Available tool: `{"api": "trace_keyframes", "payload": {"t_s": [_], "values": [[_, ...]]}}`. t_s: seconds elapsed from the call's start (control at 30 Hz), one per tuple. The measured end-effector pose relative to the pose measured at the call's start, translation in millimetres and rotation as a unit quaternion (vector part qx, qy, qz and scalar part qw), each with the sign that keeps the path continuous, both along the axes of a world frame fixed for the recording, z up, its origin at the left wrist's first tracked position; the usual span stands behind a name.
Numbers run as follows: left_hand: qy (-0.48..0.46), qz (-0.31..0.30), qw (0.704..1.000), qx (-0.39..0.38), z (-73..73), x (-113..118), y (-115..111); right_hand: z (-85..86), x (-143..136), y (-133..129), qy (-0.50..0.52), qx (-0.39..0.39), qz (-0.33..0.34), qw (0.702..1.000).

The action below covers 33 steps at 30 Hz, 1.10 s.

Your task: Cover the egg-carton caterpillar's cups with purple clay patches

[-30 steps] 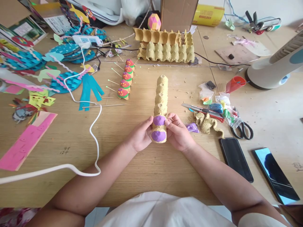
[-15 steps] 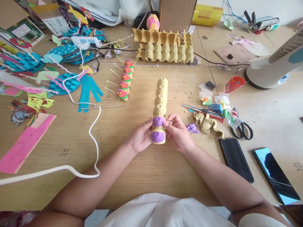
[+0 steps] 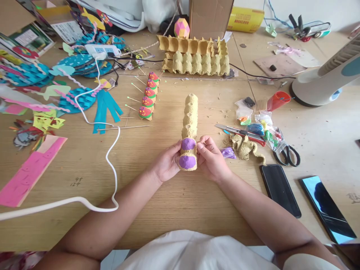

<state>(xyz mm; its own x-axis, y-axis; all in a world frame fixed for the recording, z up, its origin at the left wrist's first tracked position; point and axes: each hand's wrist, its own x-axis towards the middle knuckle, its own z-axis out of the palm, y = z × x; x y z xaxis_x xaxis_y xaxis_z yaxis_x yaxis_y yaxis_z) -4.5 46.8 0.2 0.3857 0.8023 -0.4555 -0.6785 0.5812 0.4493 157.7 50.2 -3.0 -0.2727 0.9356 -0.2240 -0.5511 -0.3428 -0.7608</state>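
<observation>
One pale wood-grained worktop (image 3: 163, 217) runs to a white wall (image 3: 334, 12) beyond the left hand (image 3: 168, 162) and right hand (image 3: 211, 159), which pinch between them a knobbly tan pulp egg-carton strip (image 3: 189, 129), two humps capped in purple clay (image 3: 188, 162).

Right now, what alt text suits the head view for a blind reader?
A person's left hand and right hand hold an egg carton strip, its two nearest bumps topped with purple material, at a wooden table. A decorated strip lies to the left; scissors and two phones lie right.
</observation>
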Motion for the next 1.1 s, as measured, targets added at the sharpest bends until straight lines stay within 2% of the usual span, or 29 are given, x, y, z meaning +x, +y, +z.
{"api": "trace_keyframes", "payload": {"t_s": [0.57, 0.97, 1.1], "values": [[0.007, -0.012, 1.0, -0.017, 0.5, -0.4, 1.2, 1.8, 0.4, -0.5, -0.016, 0.03, 0.017, 0.999], [0.005, -0.012, 1.0, 0.008, -2.3, 0.0, -1.0, 4.1, 1.8, 1.6, -0.105, 0.114, -0.029, 0.987], [0.002, -0.006, 1.0, 0.008, -2.4, -0.5, -0.7, 2.7, 3.7, 3.6, -0.072, 0.098, -0.002, 0.993]]}}
